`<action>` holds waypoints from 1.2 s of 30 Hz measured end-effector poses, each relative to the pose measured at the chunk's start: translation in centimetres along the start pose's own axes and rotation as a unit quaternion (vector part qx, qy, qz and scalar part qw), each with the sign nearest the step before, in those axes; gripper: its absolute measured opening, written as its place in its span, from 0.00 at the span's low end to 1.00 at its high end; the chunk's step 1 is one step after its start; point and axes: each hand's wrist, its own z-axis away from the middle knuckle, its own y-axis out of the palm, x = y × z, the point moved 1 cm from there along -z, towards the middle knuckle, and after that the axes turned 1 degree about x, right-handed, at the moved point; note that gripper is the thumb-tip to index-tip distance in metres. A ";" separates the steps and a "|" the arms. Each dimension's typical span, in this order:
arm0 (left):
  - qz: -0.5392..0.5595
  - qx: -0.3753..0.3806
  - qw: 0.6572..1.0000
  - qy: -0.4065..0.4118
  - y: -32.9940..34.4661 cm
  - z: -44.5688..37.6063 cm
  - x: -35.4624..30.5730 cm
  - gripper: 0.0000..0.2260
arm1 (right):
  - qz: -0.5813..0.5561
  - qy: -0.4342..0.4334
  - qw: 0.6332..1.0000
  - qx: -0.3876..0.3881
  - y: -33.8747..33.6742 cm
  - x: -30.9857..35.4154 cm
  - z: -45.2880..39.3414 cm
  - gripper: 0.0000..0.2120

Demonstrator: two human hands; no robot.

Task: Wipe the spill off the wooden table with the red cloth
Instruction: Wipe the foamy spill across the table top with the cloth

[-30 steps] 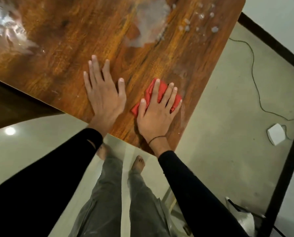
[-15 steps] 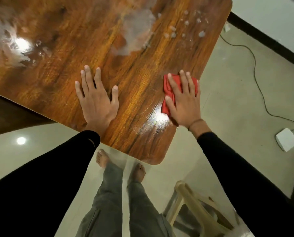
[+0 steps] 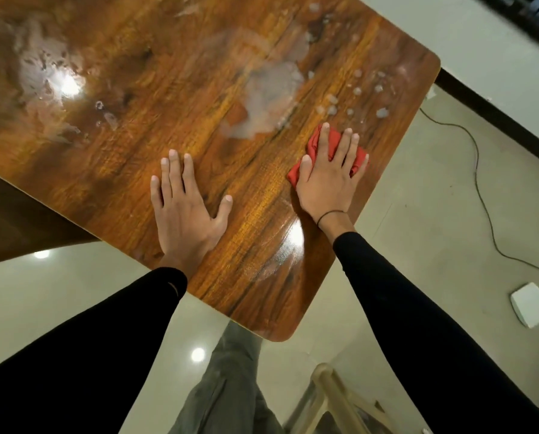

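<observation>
1. The glossy brown wooden table [image 3: 130, 158] with rounded corners carries a pale, cloudy spill [image 3: 268, 101] near its centre, with small droplets [image 3: 355, 98] scattered toward the right edge.
2. The right hand [image 3: 327, 180] lies flat, fingers spread, pressing a crumpled red cloth [image 3: 313, 142] onto the tabletop close to the right edge, just below the droplets and right of the cloudy patch.
3. The left hand [image 3: 183, 211] rests palm-down on bare wood, fingers straight and thumb apart, holding nothing.
4. Both arms wear black sleeves [image 3: 418, 324].
5. A white box [image 3: 531, 308] with a thin cable [image 3: 481, 189] lies on the pale floor.
</observation>
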 end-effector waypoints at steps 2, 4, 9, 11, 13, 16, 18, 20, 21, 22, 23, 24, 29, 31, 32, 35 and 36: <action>0.000 -0.001 1.000 0.001 0.0 -0.1 0.2 0.45 | 0.016 -0.069 0.997 0.003 -0.1 -0.1 1.0 0.36; -0.004 0.003 1.000 -0.005 0.1 -0.2 0.3 0.46 | 0.024 -0.179 0.983 0.020 -0.1 -0.7 3.3 0.36; -0.010 0.040 0.999 -0.016 0.5 -0.7 0.3 0.48 | 0.065 -0.494 0.856 0.139 -1.0 -7.0 3.1 0.35; -0.014 0.049 0.998 -0.021 0.7 -0.7 0.3 0.48 | 0.093 -0.541 0.821 0.155 -1.7 -8.5 -0.3 0.35; -0.020 0.045 0.999 -0.020 0.9 -0.8 0.3 0.49 | 0.093 -0.525 0.834 0.143 -2.0 -8.5 -3.7 0.36; -0.021 0.045 0.999 -0.017 1.3 -0.8 0.7 0.49 | 0.064 -0.427 0.895 0.111 -1.8 -6.0 -7.0 0.37; -0.028 0.053 0.998 -0.020 1.5 -0.7 0.8 0.49 | 0.057 -0.336 0.936 0.091 -1.4 -3.3 -7.7 0.37; -0.032 0.055 0.998 -0.019 1.6 -0.6 0.8 0.49 | 0.052 -0.262 0.961 0.070 -0.7 -0.5 -7.3 0.37; -0.032 0.053 0.998 -0.018 1.7 -0.6 0.8 0.49 | 0.049 -0.249 0.965 0.062 -0.3 0.7 -6.7 0.37; -0.031 0.051 0.998 -0.018 1.7 -0.6 0.8 0.49 | 0.044 -0.255 0.964 0.059 0.0 1.7 -6.2 0.37; -0.031 0.050 0.998 -0.019 1.7 -0.6 0.7 0.49 | 0.037 -0.278 0.958 0.060 0.2 2.2 -5.5 0.37; -0.029 0.050 0.998 -0.019 1.7 -0.6 0.8 0.49 | 0.029 -0.312 0.947 0.065 0.5 2.3 -4.6 0.37; -0.026 0.045 0.999 -0.013 1.6 -0.6 0.8 0.48 | 0.028 -0.421 0.899 0.115 1.1 -1.6 1.7 0.36; -0.023 0.042 0.999 -0.013 1.6 -0.6 0.8 0.45 | 0.040 -0.444 0.885 0.131 1.1 -2.6 2.7 0.37; -0.019 0.043 0.999 -0.016 1.6 -0.6 0.9 0.43 | 0.047 -0.461 0.876 0.136 1.1 -2.4 2.6 0.37; 0.001 0.050 0.998 -0.026 1.6 -0.6 1.0 0.39 | 0.034 -0.541 0.828 0.145 1.4 0.8 1.1 0.36; 0.006 0.051 0.998 -0.029 1.6 -0.6 1.0 0.39 | 0.023 -0.563 0.813 0.145 1.5 2.5 0.1 0.36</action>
